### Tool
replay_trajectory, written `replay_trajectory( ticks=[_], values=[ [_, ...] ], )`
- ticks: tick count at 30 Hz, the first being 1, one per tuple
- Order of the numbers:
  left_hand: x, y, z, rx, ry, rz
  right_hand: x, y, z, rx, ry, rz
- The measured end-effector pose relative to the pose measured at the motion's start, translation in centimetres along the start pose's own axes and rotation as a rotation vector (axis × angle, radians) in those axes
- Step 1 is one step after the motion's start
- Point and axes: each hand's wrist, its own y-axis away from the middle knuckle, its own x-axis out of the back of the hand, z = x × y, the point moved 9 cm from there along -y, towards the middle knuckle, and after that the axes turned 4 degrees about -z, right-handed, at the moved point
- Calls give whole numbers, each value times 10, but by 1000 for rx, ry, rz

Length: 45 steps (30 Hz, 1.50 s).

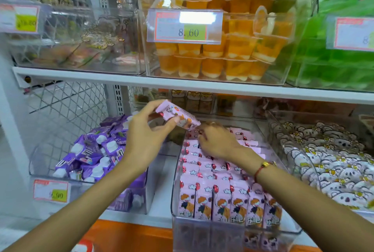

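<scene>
Right hand (217, 142) fingertips blurred among pink boxes (204, 172); grip unclear. Price tag (354, 33) at right end of upper shelf (121, 78) cut off, digits unreadable.

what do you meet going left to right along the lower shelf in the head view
price tag → purple packets → left hand → pink box that it holds → right hand → white packets
</scene>
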Motion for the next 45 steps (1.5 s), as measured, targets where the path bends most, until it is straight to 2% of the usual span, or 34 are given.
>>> replay_trajectory(
  ticks=[5, 8, 11, 18, 23, 27, 29, 32, 33, 35, 38, 45],
  values=[
    [-12, -15, -12, 11, -63, -66, -24, -12, 11, -16, 98, -214],
    [-16, -22, -14, 14, -151, -93, -22, -5, 7, 26, 55, -191],
    [-25, -27, -15, 1, -224, -120, -29, 7, 3, 65, 44, -235],
    [-52, -39, -17, -23, -610, -266, -22, 20, 0, 40, 3, -218],
    [-78, -48, -34, 74, -733, -488, -20, 23, 5, -45, 46, -173],
    [-82, -46, -36, 91, -793, -501, -22, 22, 7, -44, 0, -196],
    [-74, -37, -31, 97, -780, -465, -11, 20, 5, -10, -69, -87],
    [-53, -15, -26, 166, -636, -370, 23, 14, 5, -10, -214, 220],
    [-46, -4, -26, 196, -589, -341, 28, 10, 4, -8, -274, 247],
    [-35, 23, -27, 256, -497, -304, 24, -2, -3, 45, -379, 170],
    [-27, 60, -26, 320, -336, -289, 17, -13, -4, 96, -341, 121],
    [-22, 88, -19, 274, -265, -308, -22, -15, 9, -6, -335, -137]
  ],
)
